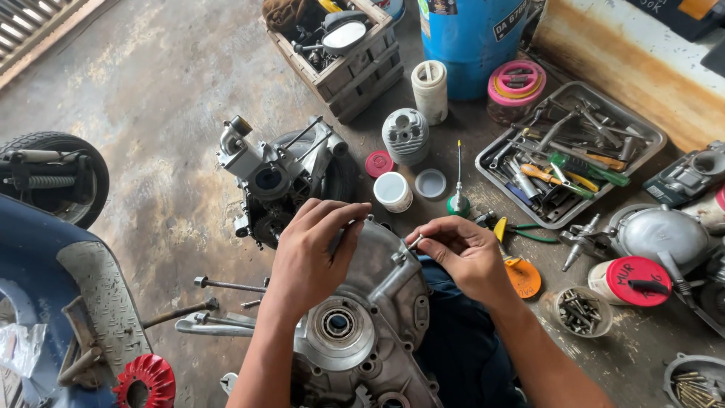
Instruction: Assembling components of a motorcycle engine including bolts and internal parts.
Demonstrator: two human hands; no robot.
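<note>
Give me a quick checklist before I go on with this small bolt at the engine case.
1. Bolt held: ok. The right hand pinches the small bolt in its fingers.
2. Case steadied: ok. The left hand rests on the engine case, fingers on its top edge.
3. Bolt seated in its hole: cannot tell. Its tip meets the case edge, but the hole is hidden.
4. Tools close by: ok. The tool tray lies off to the right.
5. Spare fasteners close by: ok. A tub of bolts stands beside the right forearm.
6. Thread condition: cannot tell, too small.
</note>
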